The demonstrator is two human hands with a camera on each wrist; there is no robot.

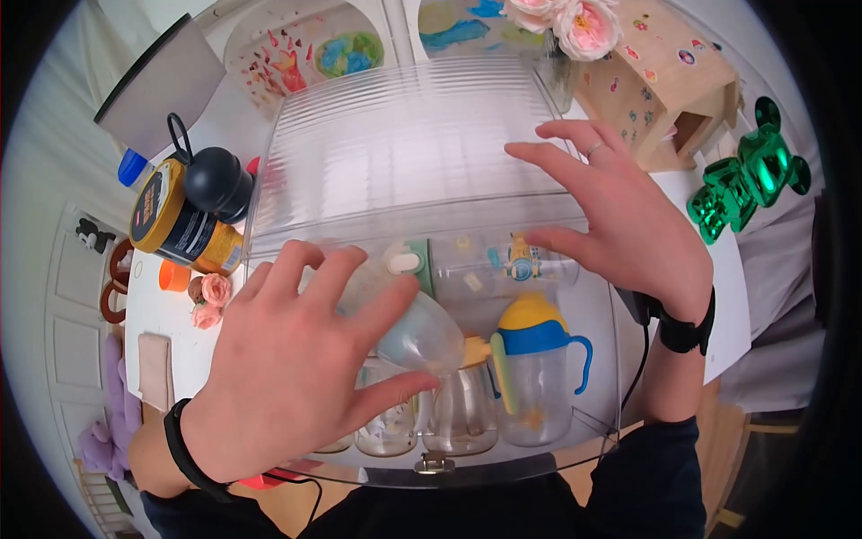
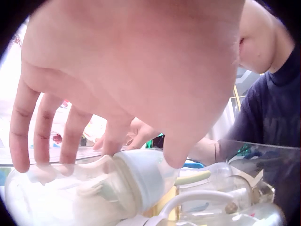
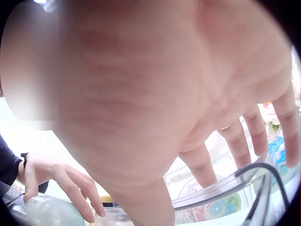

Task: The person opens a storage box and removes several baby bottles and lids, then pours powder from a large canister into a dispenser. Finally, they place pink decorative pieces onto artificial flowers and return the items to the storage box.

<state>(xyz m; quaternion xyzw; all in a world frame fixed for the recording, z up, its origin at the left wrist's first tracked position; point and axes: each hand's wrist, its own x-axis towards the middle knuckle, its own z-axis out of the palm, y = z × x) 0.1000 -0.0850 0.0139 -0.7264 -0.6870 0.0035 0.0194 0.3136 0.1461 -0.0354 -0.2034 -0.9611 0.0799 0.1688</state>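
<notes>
My left hand (image 1: pixel 296 359) is spread over a baby bottle (image 1: pixel 420 332) with a clear domed cap, lying in a clear storage box (image 1: pixel 575 463). In the left wrist view its straight fingers (image 2: pixel 42 134) hang along the bottle's far side, thumb beside the cap (image 2: pixel 146 176). My right hand (image 1: pixel 628 211) hovers over the box's right side, fingers extended and holding nothing. The ribbed clear lid (image 1: pixel 404 144) stands raised behind. Near the right hand lies a clear bottle with a cartoon print (image 1: pixel 523 260). A sippy cup (image 1: pixel 534 346) with yellow-blue top and blue handles lies in front.
Several clear bottles line the box's front, by a metal latch (image 1: pixel 435 463). At left are a yellow-black tub (image 1: pixel 184 216), a dark round bottle (image 1: pixel 217 184) and pink flowers (image 1: pixel 212 292). A wooden house (image 1: pixel 660 85) and a shiny green figure (image 1: pixel 750 175) stand at right.
</notes>
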